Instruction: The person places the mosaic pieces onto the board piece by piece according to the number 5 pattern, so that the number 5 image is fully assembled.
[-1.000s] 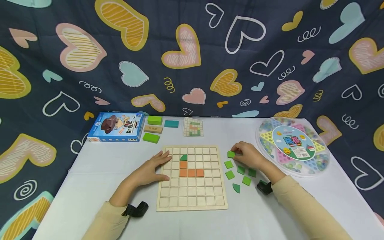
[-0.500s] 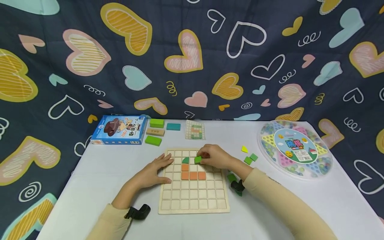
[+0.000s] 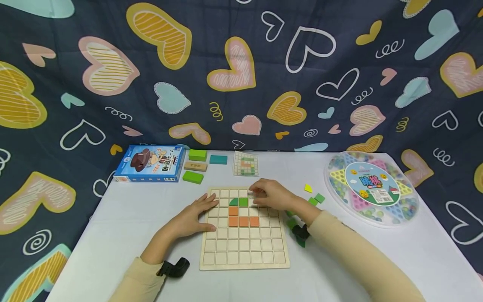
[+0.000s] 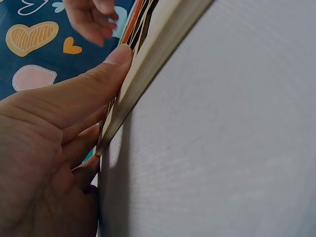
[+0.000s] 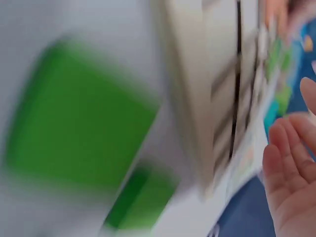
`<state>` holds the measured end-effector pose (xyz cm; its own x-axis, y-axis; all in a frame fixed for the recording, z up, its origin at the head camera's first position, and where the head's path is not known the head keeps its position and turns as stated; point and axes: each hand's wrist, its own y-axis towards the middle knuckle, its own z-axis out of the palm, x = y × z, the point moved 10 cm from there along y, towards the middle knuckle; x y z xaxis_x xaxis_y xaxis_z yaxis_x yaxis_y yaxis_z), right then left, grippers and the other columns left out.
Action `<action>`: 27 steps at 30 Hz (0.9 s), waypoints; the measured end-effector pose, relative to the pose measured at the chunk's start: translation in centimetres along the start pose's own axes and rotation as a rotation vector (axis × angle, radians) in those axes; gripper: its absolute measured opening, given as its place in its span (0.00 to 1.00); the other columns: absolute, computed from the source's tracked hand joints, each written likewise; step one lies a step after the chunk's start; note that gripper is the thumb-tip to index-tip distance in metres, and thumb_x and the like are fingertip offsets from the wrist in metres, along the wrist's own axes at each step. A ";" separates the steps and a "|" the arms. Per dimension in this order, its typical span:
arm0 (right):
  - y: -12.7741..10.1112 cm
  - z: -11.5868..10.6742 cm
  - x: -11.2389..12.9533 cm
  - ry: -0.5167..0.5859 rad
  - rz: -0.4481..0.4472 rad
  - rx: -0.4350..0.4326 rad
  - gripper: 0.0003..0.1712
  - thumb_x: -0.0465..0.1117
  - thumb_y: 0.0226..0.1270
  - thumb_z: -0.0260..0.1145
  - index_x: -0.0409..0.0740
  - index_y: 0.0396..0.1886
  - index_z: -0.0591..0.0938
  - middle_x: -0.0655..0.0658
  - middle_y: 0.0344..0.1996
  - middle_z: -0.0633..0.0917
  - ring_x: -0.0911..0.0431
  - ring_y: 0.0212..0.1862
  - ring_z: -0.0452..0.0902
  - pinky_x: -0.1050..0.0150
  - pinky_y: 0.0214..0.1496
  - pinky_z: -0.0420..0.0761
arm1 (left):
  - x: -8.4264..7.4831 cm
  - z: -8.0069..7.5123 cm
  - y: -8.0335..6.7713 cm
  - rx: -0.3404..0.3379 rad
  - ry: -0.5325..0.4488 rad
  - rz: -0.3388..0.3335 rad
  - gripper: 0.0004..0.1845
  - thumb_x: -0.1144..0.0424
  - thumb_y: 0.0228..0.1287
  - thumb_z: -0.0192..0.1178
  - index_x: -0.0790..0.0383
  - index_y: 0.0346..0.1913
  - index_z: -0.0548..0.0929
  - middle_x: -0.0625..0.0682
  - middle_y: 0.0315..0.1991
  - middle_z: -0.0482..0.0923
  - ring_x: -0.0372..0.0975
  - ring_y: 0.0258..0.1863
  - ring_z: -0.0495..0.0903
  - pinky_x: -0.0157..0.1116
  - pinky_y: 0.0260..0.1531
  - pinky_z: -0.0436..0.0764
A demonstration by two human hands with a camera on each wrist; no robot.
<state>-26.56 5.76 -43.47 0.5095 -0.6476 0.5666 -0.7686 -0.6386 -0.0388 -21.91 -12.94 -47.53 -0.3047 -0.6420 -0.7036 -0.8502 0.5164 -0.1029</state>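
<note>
The pale wooden grid board (image 3: 245, 245) lies on the table. My left hand (image 3: 194, 216) rests at its left edge with fingers spread; in the left wrist view the thumb (image 4: 106, 74) and fingertips touch the board's side. Over the board's upper right hovers my right hand (image 3: 273, 195), thumb and fingers apart, nothing between them. Just left of those fingertips, a green square tile (image 3: 243, 202) sits in a cell beside a dark green quarter-circle tile (image 3: 234, 202). Below these, orange square tiles (image 3: 243, 221) form an L. A blurred green tile (image 5: 81, 118) shows large in the right wrist view.
Loose green tiles (image 3: 319, 197) and a yellow triangle tile (image 3: 308, 188) lie right of the board, some hidden by the right arm. Behind stand a pattern card (image 3: 245, 163), several blocks (image 3: 193, 177) and a blue box (image 3: 151, 163). A round marble game (image 3: 371, 186) lies far right.
My right hand carried a green square tile from the right side onto the board and let it go beside the quarter-circle, then drew slightly right. My left hand stayed at the board's edge.
</note>
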 end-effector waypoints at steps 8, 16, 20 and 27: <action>-6.8 -2.7 -5.4 0.084 0.143 -0.062 0.19 0.39 0.60 0.68 0.40 0.51 0.81 0.45 0.47 0.83 0.50 0.50 0.79 0.55 0.53 0.79 | 0.3 0.0 -0.2 -0.002 0.017 -0.003 0.43 0.49 0.50 0.70 0.58 0.69 0.66 0.53 0.74 0.54 0.55 0.74 0.44 0.62 0.67 0.51; -8.9 -1.9 -6.8 -0.034 0.102 -0.038 0.15 0.35 0.57 0.70 0.47 0.45 0.82 0.51 0.44 0.80 0.57 0.46 0.76 0.61 0.50 0.78 | 0.3 -0.2 0.1 -0.017 0.008 0.002 0.44 0.48 0.50 0.70 0.57 0.69 0.66 0.52 0.74 0.54 0.54 0.75 0.44 0.63 0.67 0.51; -8.6 -2.4 -6.3 -0.061 0.086 -0.052 0.13 0.35 0.58 0.69 0.44 0.44 0.81 0.51 0.41 0.81 0.58 0.44 0.77 0.62 0.47 0.79 | 0.3 0.0 0.1 -0.007 0.004 -0.001 0.43 0.48 0.50 0.70 0.58 0.70 0.66 0.53 0.74 0.53 0.55 0.75 0.44 0.63 0.67 0.51; -5.7 -2.3 -3.3 0.036 0.047 -0.096 0.15 0.38 0.58 0.70 0.44 0.46 0.82 0.51 0.40 0.82 0.58 0.41 0.78 0.64 0.46 0.81 | 0.4 0.4 0.1 -0.012 -0.014 0.005 0.43 0.49 0.50 0.70 0.57 0.69 0.66 0.52 0.74 0.53 0.54 0.75 0.44 0.62 0.67 0.50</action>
<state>-24.75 12.44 -43.26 0.4594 -0.6590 0.5955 -0.8255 -0.5642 0.0125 -21.97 -12.95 -48.09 -0.3032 -0.6309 -0.7141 -0.8538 0.5127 -0.0904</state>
